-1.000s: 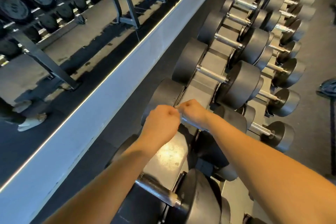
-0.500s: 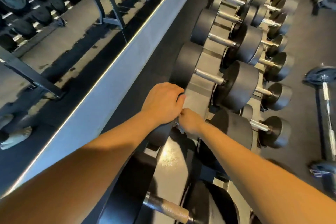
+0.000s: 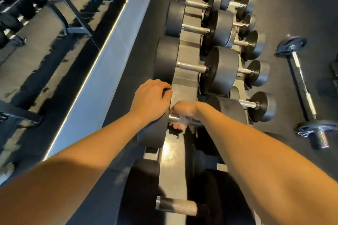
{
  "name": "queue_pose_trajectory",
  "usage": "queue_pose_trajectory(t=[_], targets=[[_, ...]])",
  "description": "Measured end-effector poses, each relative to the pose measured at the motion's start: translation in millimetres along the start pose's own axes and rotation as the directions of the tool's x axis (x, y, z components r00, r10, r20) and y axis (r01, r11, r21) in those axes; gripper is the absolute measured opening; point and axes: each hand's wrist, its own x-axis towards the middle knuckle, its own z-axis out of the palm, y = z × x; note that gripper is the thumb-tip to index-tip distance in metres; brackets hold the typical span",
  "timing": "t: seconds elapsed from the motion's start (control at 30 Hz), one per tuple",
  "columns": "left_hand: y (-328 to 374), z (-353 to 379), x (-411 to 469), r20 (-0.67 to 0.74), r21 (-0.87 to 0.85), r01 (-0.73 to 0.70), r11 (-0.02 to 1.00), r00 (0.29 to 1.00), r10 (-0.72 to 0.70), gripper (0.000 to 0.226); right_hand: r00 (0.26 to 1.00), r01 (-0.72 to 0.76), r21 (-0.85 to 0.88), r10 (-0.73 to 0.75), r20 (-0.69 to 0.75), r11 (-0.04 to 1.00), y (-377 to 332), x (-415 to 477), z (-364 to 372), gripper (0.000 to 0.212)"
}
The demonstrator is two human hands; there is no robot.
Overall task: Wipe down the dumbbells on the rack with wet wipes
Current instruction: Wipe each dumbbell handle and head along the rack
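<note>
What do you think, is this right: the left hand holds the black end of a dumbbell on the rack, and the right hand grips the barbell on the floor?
Not quite. The right hand grips the chrome handle of that same dumbbell on the rack; the barbell lies untouched on the floor. The left hand does hold the black end. The head view shows it.

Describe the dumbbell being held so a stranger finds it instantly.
Find the long rack beside the mirror. On its upper row sits the dumbbell. Only it is held: left hand over its mirror-side head, right hand round its chrome handle.
</note>
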Motion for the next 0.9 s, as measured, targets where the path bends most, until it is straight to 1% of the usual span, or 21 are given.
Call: queue_pose_trajectory(t=[0.07,0.13,0.17,0.2,0.23,0.3,0.33,0.37,0.4,0.5,0.53,0.6,0.63,0.67,0.7,0.73,0.77,0.8,0.83,0.87,0.9], targets=[[1,-1,-1,-0.002,-0.001,0.01,1.0,1.0,-0.01,0.03,1.0,0.003,0.03,-0.003,0.015,1.0,-4,4,1,0.018],[2,-2,-2,-0.008,-0.012,0.008,1.0,1.0,-0.008,0.03,0.999,0.001,-0.125,-0.006,-0.039,0.992,-11,-1,11,0.02],[2,-2,-2,-0.011,-0.014,0.005,1.0,1.0,-0.005,0.03,0.995,-0.01,-0.224,-0.013,-0.1,0.975,-12,-5,19,0.023],[1,-2,-2,-0.011,-0.017,0.0,1.0,1.0,-0.001,0.031,0.968,-0.035,-0.315,-0.046,-0.247,0.948,-9,-13,31,0.027],[2,-2,-3,-0.015,-0.026,-0.004,1.0,1.0,0.004,0.031,0.902,-0.045,-0.355,-0.115,-0.416,0.934,-3,-18,43,0.031],[2,-1,-3,-0.029,-0.041,-0.014,0.999,0.999,0.012,0.03,0.705,0.01,-0.313,-0.229,-0.671,0.95,10,-27,72,0.031],[1,-1,-2,-0.035,-0.046,-0.017,0.999,0.999,0.015,0.03,0.61,0.054,-0.287,-0.259,-0.749,0.956,16,-28,85,0.028],[1,0,-2,-0.035,-0.055,-0.018,0.998,0.999,0.016,0.03,0.551,0.086,-0.273,-0.274,-0.788,0.958,23,-28,95,0.021],[1,0,-2,-0.039,-0.062,-0.017,0.998,0.999,0.014,0.029,0.536,0.118,-0.265,-0.286,-0.794,0.957,28,-29,102,0.015],[-1,-1,-2,-0.043,-0.068,-0.026,0.997,0.999,0.023,0.029,0.594,0.112,-0.297,-0.303,-0.745,0.948,32,-33,102,0.04],[0,-1,-2,-0.042,-0.071,-0.024,0.997,0.999,0.021,0.029,0.605,0.058,-0.338,-0.302,-0.737,0.94,30,-37,99,0.038],[0,-2,-3,-0.027,-0.077,-0.034,0.996,0.999,0.032,0.029,0.571,-0.035,-0.338,-0.258,-0.779,0.941,28,-42,96,0.027],[-1,-2,-2,-0.025,-0.079,-0.037,0.996,0.999,0.035,0.029,0.546,0.003,-0.199,-0.169,-0.821,0.98,26,-47,95,0.02],[-1,-2,-2,-0.024,-0.081,-0.041,0.996,0.999,0.039,0.028,0.54,0.1,0.085,0.018,-0.842,0.991,22,-53,98,0.014],[-2,-2,-1,-0.024,-0.084,-0.046,0.995,0.999,0.044,0.028,0.558,0.245,0.444,0.249,-0.792,0.862,20,-54,104,0.012],[-1,-2,-1,-0.025,-0.086,-0.048,0.995,0.999,0.046,0.027,0.59,0.333,0.751,0.496,-0.637,0.57,19,-51,112,0.012],[-1,-2,-1,-0.027,-0.088,-0.049,0.995,0.999,0.047,0.027,0.654,0.342,0.921,0.656,-0.376,0.187,18,-42,119,0.012],[-2,-2,-2,-0.029,-0.089,-0.05,0.995,0.998,0.048,0.027,0.717,0.312,0.939,0.685,-0.132,-0.146,16,-33,125,0.015],[-3,-1,-2,-0.03,-0.089,-0.052,0.995,0.998,0.05,0.027,0.765,0.305,0.873,0.644,0.013,-0.38,12,-27,128,0.02],[-3,-1,-2,-0.028,-0.087,-0.054,0.995,0.998,0.052,0.027,0.794,0.34,0.779,0.605,0.063,-0.527,10,-21,127,0.026],[-3,-2,-2,-0.024,-0.083,-0.052,0.995,0.998,0.05,0.027,0.816,0.384,0.687,0.575,0.059,-0.617,9,-15,124,0.032]])
